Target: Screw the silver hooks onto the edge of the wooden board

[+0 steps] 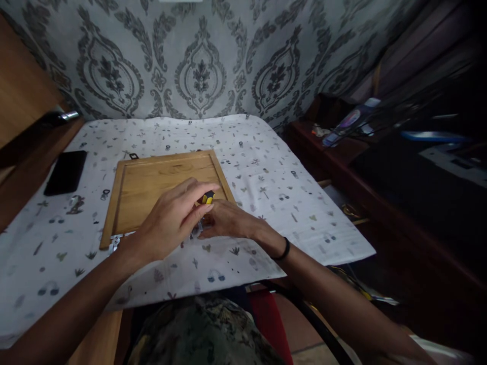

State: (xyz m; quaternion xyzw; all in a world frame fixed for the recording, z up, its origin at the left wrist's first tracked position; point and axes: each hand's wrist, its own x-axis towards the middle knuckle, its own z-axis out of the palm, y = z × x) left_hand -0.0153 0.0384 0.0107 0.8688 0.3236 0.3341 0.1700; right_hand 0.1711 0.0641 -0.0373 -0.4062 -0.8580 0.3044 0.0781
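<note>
A framed wooden cabinet door (160, 187) lies flat on a white patterned cloth. My left hand (167, 218) reaches over its near right corner, closed around the yellow-and-black handle of a screwdriver (208, 197); the tip is hidden. Close beside it, my right hand (232, 218) is curled at a shiny metal hinge (197, 229) by that corner. Its thumb is next to the metal, and its other fingers are partly hidden. A second metal hinge (114, 242) sits at the door's near left corner.
A black phone (66, 173) lies on the cloth (266, 167) to the left. Beyond the cloth's right edge, a dark red wooden surface (335, 162) carries a bottle (352, 121). Patterned wallpaper (236, 56) rises behind, and a wooden panel (26, 76) stands at the left.
</note>
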